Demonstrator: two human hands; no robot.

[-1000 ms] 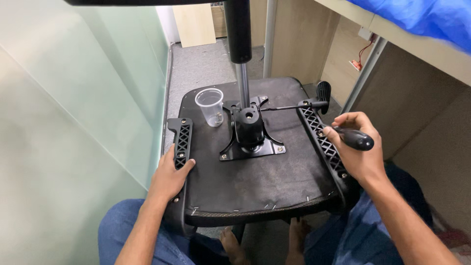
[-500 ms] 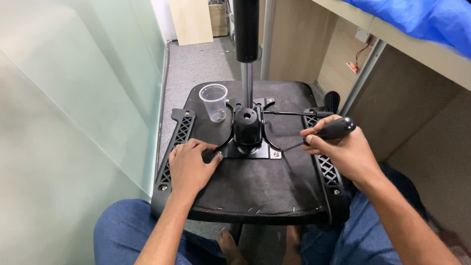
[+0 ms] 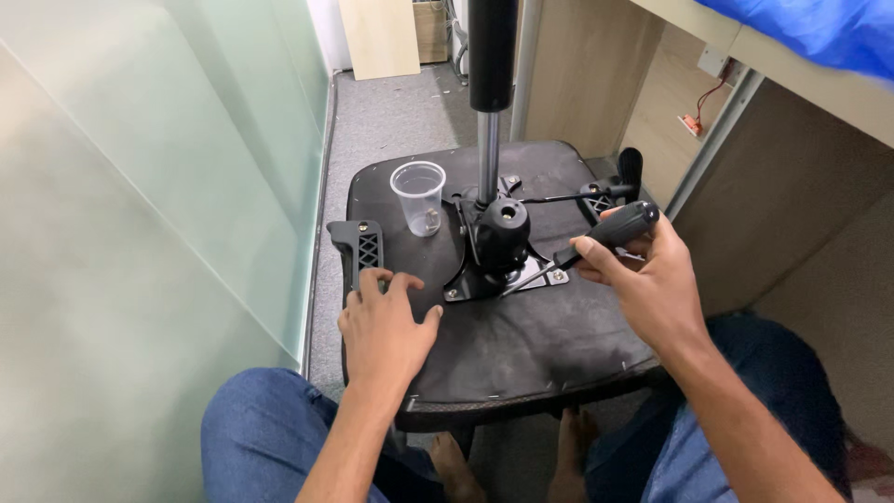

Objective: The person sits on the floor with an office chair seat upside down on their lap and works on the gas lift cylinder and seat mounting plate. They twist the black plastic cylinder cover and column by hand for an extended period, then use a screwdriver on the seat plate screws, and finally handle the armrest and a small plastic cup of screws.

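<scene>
Currently, in the head view, an upturned office chair seat (image 3: 521, 359) rests across the person's knees, its black underside facing up. The left hand (image 3: 384, 328) lies flat on the underside near its left edge, fingers spread, its grip wide and holding nothing; the fingertips lie just beside the left arm bracket (image 3: 361, 250). The right hand (image 3: 647, 279) has its grip wrapped around the black handle of a screwdriver (image 3: 596, 239). The shaft slants down and to the left, and its tip meets the metal mounting plate (image 3: 507, 279) at the plate's front right corner. A black tilt mechanism (image 3: 503, 231) sits on that plate at the middle of the seat, and the gas lift column (image 3: 490, 102) rises upright from it. A clear plastic cup (image 3: 418, 197) stands on the underside, left of the mechanism and beyond the left hand; small items lie in its bottom, too small to identify. A thin lever rod (image 3: 568, 197) runs from the mechanism toward the right edge.
</scene>
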